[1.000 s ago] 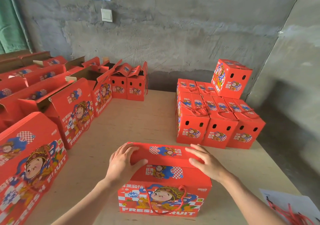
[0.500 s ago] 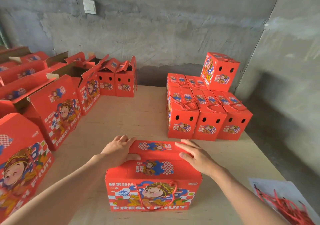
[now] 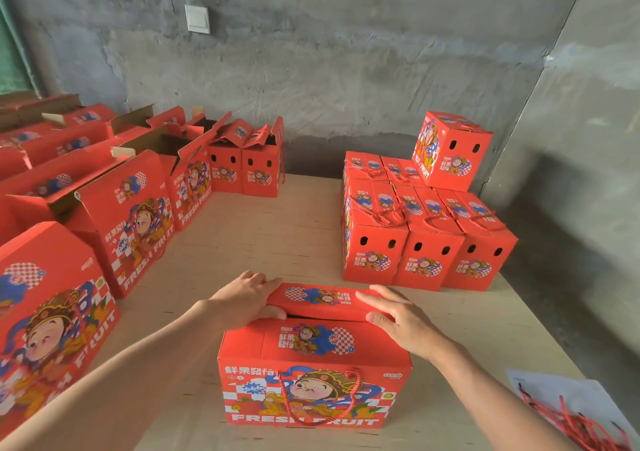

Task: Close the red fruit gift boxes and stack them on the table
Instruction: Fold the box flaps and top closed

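A red fruit gift box [image 3: 313, 374] with a cartoon figure and a red rope handle stands at the near middle of the wooden table [image 3: 277, 235]. Its far top flap [image 3: 322, 298] is slightly raised, with a dark gap under it. My left hand [image 3: 247, 298] grips the flap's left end, thumb under its edge. My right hand [image 3: 398, 319] lies on the flap's right end, thumb at its edge. A stack of closed red boxes [image 3: 426, 239] stands at the right, with one more box [image 3: 450, 150] on top at the back.
Several open red boxes [image 3: 131, 208] line the left side, two smaller ones [image 3: 247, 170] at the back. A closed box [image 3: 45, 319] sits near left. A white sheet with red rope handles [image 3: 575, 419] lies at the near right. Concrete walls bound the back and right.
The far flap has lifted a little, opening a dark gap. My left thumb has gone under its edge. The view has shifted slightly.
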A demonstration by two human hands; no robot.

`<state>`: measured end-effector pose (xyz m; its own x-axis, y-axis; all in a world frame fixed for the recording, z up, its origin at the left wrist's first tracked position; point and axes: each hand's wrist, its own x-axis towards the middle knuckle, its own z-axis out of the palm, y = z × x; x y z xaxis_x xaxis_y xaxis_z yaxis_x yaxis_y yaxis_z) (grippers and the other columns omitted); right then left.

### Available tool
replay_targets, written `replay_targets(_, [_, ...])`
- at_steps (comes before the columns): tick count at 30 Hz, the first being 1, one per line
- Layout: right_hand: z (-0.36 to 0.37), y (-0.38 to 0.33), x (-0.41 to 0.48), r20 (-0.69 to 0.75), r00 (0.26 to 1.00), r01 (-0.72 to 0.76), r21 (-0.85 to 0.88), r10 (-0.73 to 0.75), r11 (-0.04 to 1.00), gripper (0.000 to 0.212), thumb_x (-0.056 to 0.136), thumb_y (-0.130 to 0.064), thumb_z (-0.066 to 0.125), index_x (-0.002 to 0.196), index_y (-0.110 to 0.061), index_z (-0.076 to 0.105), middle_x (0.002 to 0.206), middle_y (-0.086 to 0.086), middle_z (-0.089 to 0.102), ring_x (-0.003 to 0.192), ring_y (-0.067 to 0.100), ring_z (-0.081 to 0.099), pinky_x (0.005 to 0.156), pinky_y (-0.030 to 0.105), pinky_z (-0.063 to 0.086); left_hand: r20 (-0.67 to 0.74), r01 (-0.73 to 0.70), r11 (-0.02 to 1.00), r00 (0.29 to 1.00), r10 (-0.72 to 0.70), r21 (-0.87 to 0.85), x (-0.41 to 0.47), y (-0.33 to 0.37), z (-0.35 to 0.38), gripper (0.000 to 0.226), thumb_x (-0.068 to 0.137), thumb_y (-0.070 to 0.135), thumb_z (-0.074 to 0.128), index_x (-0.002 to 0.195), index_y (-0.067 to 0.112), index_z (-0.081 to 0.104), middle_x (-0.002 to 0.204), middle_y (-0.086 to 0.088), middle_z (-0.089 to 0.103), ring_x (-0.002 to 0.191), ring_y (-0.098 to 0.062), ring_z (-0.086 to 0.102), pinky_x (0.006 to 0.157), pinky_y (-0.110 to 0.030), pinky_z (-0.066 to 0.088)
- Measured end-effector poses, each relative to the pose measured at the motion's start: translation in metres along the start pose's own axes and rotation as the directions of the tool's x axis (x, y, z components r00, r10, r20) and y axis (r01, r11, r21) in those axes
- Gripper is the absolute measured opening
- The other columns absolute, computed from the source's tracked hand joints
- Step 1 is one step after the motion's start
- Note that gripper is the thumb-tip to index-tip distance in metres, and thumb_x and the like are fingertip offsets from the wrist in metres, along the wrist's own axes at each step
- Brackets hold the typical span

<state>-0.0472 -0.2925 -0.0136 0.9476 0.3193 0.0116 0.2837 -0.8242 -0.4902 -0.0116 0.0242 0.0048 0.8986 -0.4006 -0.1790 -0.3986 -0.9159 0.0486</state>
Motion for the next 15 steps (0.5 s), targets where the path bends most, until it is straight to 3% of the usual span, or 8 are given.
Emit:
replay_targets(5, [0.0025,0.0010,-0.0012,-0.019,1.000,0.012,0.023,-0.012,1.000,0.042,0.095,-0.045,0.047,0.137,-0.043,0.042,0.153,-0.014,0.024,0.141,0.002,0.018,0.107,0.017,0.017,0.012,0.002,1.000,1.000,-0.002,-0.010,-0.0007,0.0000,0.0026,0.083,0.085,0.072,0.034,0.150,0.026,0.013,0.139,-0.006,0.036,0.129,-0.023,0.031,0.108,-0.034,0.031])
replay_targets(10, [0.0013,0.0026,-0.0017,0.008,1.000,0.002,0.050,-0.002,0.999,0.040,0.095,-0.048,0.043,0.134,-0.051,0.038,0.150,-0.022,0.021,0.134,-0.009,0.012,0.108,0.021,0.017,0.073,0.009,0.998,0.997,-0.004,-0.067,-0.0020,-0.0008,0.0002,0.081,0.086,0.071,0.031,0.151,0.028,0.009,0.141,-0.005,0.031,0.133,-0.023,0.027,0.110,-0.038,0.031])
replay_targets(15, [0.0027,0.0053,-0.0004,0.024,1.000,0.002,0.072,-0.004,0.997,0.038,0.097,-0.045,0.042,0.133,-0.053,0.035,0.149,-0.024,0.018,0.134,-0.012,0.005,0.109,0.019,0.011,0.089,0.026,0.992,0.996,-0.015,-0.127,-0.0047,-0.0002,0.0023,0.093,0.070,0.079,0.005,0.150,0.032,0.008,0.141,-0.004,0.030,0.134,-0.024,0.024,0.111,-0.042,0.030])
